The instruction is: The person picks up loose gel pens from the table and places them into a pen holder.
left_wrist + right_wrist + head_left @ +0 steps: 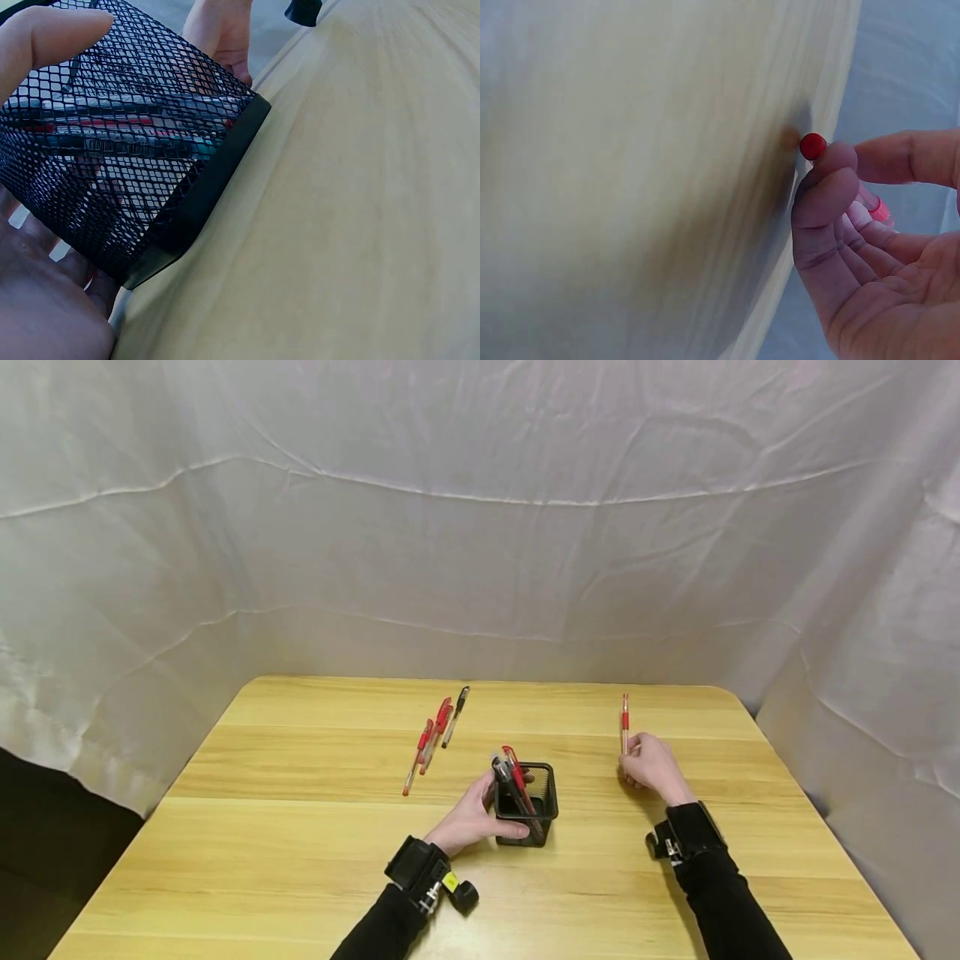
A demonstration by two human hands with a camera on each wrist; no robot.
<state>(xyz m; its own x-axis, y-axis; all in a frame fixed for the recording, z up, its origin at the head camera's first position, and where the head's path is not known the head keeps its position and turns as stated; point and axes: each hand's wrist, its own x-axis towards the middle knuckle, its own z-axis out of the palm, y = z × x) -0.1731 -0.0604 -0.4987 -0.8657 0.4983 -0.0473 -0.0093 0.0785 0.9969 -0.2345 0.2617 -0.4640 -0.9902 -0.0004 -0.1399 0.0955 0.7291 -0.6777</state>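
My left hand (474, 820) grips a black mesh pen holder (550, 827) around its side, thumb across the front. Inside the holder lean several pens, among them a red-capped pen (513, 762) and a black pen (504, 774). Through the mesh (150, 142) in the left wrist view, the pens show lying along the holder's length. To the right, my right hand (654, 766) pinches a red pen (626, 720) near one end, its other end pointing away from me. In the right wrist view the pen's red end (813, 146) sticks out past the thumb and fingertips, close over the table.
Left of the holder, red pens (424, 745) lie side by side on the wooden table (300, 843), with a black pen (455, 717) just beyond them. A pale curtain (480, 568) hangs behind the table's far edge and along its sides.
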